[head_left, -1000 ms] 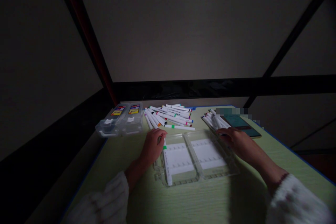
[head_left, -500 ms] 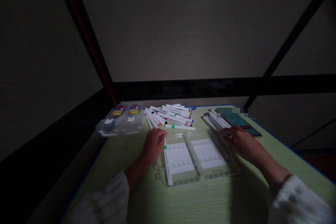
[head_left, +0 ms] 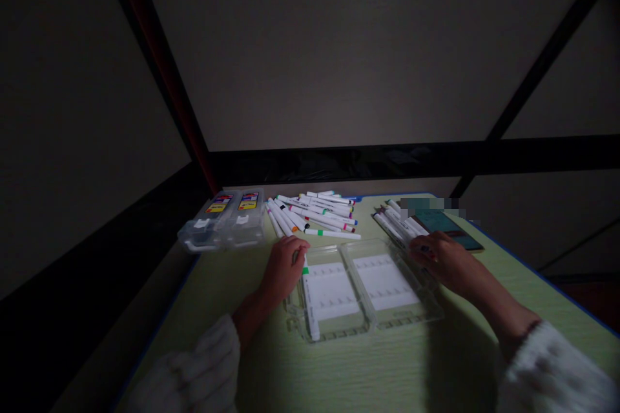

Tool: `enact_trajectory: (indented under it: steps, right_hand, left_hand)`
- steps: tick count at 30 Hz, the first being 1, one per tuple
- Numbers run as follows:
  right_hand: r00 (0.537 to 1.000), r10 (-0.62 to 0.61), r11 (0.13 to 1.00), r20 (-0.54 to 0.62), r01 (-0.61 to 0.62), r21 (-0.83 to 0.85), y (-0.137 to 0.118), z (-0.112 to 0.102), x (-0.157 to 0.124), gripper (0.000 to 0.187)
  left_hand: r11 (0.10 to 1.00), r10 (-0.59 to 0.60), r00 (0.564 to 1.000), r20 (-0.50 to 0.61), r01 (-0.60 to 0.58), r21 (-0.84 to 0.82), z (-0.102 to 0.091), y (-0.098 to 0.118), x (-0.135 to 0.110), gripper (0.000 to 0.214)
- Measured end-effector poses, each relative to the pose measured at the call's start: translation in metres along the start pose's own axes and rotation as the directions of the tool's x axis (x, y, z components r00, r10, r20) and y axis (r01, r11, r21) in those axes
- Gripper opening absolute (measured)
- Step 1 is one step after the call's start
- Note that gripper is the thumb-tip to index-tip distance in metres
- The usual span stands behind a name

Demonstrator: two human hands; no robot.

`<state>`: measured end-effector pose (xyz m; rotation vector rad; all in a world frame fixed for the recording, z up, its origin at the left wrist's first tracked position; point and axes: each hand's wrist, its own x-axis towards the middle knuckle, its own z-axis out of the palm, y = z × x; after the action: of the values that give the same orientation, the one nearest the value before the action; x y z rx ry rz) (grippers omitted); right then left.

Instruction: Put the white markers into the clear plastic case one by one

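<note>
A clear plastic marker case (head_left: pixel 371 319) lies opened flat in front of me, with white inserts in both halves. One white marker with a green band (head_left: pixel 309 300) lies along the left side of its left half. My left hand (head_left: pixel 285 264) is closed, thumb and fingers together at that marker's far end. Beyond the case's right half, my right hand (head_left: pixel 443 257) is closed at the near ends of a bundle of white markers (head_left: pixel 400 227). Its fingers hide those ends, so how many markers it grips cannot be seen.
Many loose white markers with coloured ends (head_left: pixel 320 210) lie in a pile at the back of the table (head_left: pixel 339 374). Two clear cases with coloured labels (head_left: pixel 235 219) stand at the back left. A phone (head_left: pixel 448 227) lies at the right, beyond my right hand.
Almost nothing differs. My right hand has shifted very slightly to the right at the marker bundle, and the left hand stays at the green-banded marker.
</note>
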<state>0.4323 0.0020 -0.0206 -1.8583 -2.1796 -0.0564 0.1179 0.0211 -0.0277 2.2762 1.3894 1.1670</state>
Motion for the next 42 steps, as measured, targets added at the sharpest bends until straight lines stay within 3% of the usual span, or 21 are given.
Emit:
enact_trajectory:
  steps: [25, 31, 42]
  right_hand:
    - [0.998, 0.017, 1.0, -0.065, -0.018, -0.026, -0.0006, 0.0027, -0.0009, 0.022]
    - [0.991, 0.012, 0.996, -0.131, -0.024, -0.087, -0.0067, 0.001, -0.002, 0.021]
    - [0.993, 0.069, 0.987, -0.097, -0.082, -0.135, -0.0054, 0.0018, -0.0018, 0.021]
  left_hand:
    - [1.0, 0.0, 1.0, 0.004, 0.0, 0.006, 0.002, -0.0028, -0.0008, 0.014]
    - [1.0, -0.014, 1.0, 0.009, 0.013, 0.012, 0.0022, -0.0012, -0.001, 0.014]
    - [1.0, -0.016, 1.0, 0.009, 0.015, 0.017, 0.0016, -0.0001, -0.0003, 0.014]
